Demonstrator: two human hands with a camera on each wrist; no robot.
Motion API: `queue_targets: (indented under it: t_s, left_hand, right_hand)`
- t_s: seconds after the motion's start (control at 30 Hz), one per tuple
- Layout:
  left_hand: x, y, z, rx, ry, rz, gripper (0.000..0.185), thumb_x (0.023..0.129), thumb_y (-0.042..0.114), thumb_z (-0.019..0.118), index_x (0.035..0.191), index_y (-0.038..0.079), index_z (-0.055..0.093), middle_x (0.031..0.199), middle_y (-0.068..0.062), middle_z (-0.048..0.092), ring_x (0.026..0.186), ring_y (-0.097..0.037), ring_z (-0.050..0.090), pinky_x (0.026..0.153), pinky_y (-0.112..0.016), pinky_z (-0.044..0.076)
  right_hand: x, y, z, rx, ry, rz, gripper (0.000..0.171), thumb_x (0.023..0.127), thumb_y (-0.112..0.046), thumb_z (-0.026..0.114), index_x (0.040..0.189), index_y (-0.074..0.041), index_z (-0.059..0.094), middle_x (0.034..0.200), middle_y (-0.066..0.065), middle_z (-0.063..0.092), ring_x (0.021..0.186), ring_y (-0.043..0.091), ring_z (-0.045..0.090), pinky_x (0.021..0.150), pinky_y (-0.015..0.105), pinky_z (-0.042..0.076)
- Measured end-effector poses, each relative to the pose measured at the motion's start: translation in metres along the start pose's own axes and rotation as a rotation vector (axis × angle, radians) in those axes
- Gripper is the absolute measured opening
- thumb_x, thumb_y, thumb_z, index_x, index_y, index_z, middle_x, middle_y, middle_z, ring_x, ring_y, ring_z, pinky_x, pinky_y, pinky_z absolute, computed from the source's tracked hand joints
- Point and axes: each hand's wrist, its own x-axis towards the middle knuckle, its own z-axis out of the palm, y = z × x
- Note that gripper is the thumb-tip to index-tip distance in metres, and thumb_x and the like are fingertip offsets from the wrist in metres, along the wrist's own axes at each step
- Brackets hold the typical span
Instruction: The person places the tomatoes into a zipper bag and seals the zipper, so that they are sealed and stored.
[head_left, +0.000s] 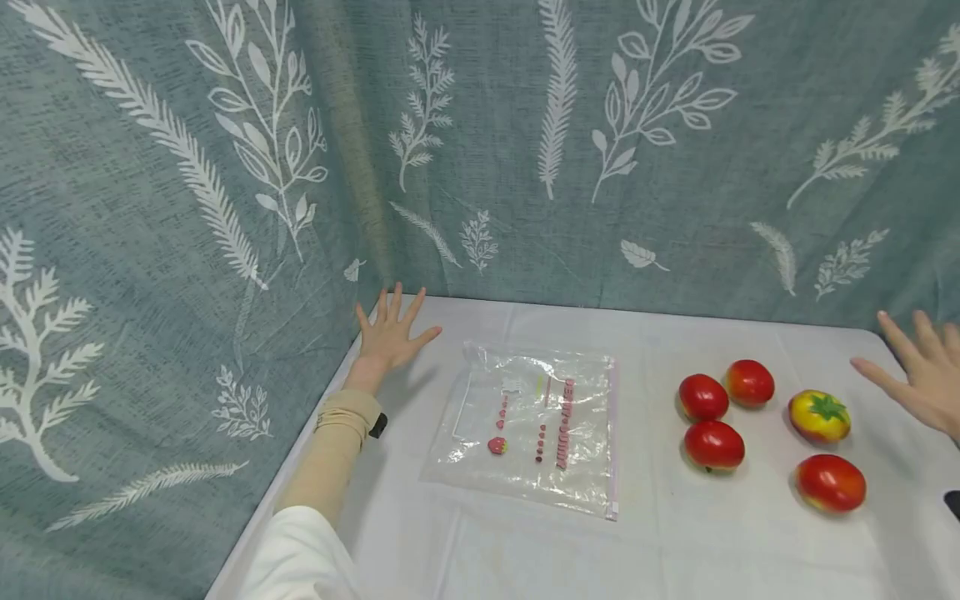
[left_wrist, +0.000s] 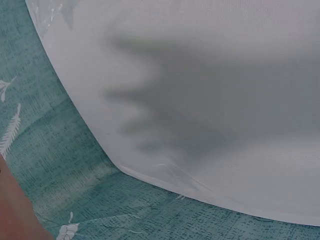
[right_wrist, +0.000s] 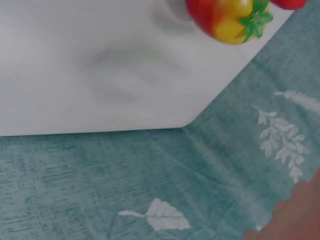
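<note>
My left hand (head_left: 390, 340) is held with fingers spread over the table's far left corner, holding nothing; its shadow falls on the white cloth in the left wrist view. At the right edge of the head view, my right hand (head_left: 930, 379) also has its fingers spread and holds nothing. Nearest to it is a yellow-and-red toy tomato (head_left: 819, 416) with a green star-shaped top. Several red toy tomatoes (head_left: 714, 445) lie about it, one (head_left: 830, 483) towards the front. Between the hands, closer to the left, a clear zip bag (head_left: 517, 429) with strawberry prints lies flat.
A white cloth covers the table (head_left: 540, 550). Blue-green curtains (head_left: 510, 150) with white leaf patterns hang along its back and left sides. The zip bag's slider edge (head_left: 613, 437) faces the tomatoes.
</note>
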Motion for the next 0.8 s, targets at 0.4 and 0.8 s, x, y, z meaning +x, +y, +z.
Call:
queue_targets:
  t_s: [0.4, 0.8]
  left_hand:
    - [0.004, 0.006, 0.000, -0.010, 0.032, 0.064, 0.083, 0.089, 0.074, 0.028, 0.152, 0.032, -0.003, 0.159, -0.010, -0.014, 0.145, -0.039, -0.010, 0.107, -0.071, -0.008]
    - [0.004, 0.021, -0.002, -0.042, 0.034, 0.116, 0.082, 0.088, 0.074, 0.029, 0.152, 0.033, -0.003, 0.160, -0.007, -0.012, 0.147, -0.034, -0.010, 0.108, -0.066, -0.014]
  right_hand:
    - [-0.005, -0.033, -0.008, -0.096, -0.045, -0.092, 0.095, 0.089, -0.073, 0.025, 0.149, -0.010, -0.014, 0.149, 0.033, -0.016, 0.134, 0.058, -0.013, 0.103, 0.074, -0.008]
    - [-0.006, -0.061, -0.003, -0.096, -0.028, -0.217, 0.090, 0.092, -0.065, 0.036, 0.151, -0.016, -0.012, 0.152, 0.031, -0.008, 0.137, 0.055, -0.008, 0.104, 0.073, -0.006]
